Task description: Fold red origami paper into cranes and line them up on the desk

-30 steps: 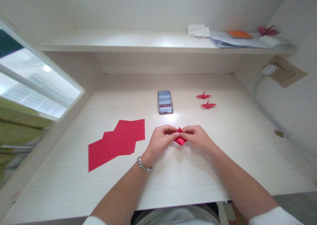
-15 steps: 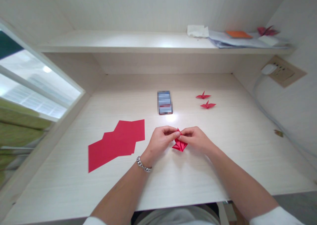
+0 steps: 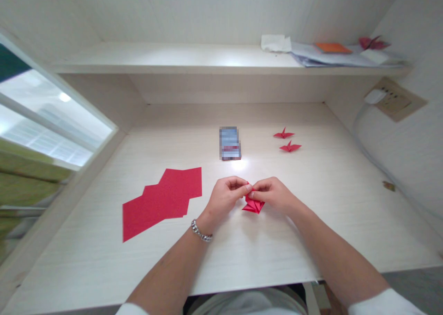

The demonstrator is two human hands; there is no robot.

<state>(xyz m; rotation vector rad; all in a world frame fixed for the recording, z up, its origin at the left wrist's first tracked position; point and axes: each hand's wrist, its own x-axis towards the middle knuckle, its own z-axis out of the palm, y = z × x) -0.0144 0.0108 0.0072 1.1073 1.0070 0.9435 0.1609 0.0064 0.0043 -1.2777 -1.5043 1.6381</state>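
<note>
Across the whole lower view spreads a pale wood desk (image 3: 166,135), enclosed by walls at its far edge and right edge. Above the far edge runs a long pale shelf (image 3: 190,56); a stack of papers (image 3: 304,60) lies towards its right end, with a flat orange item (image 3: 333,48) on top. On the left half of the desk, between the left edge and the middle, several flat red sheets (image 3: 166,195) overlap in a staggered fan. Two bare forearms reach in over the near edge. The left hand (image 3: 226,197) and right hand (image 3: 273,195) meet just right of the desk's middle, fingers drawn close, both pinching the upper part of one small piece. Beyond them, towards the far edge, lies a phone (image 3: 230,143), its screen blurred into blocks. The pinched piece is folded red paper (image 3: 254,206), its pointed layers facing the near edge; whether it touches the desk is unclear. Towards the far right corner sit two red paper cranes (image 3: 290,147), one just behind the other. A silver chain bracelet (image 3: 200,231) circles the left wrist.
</note>
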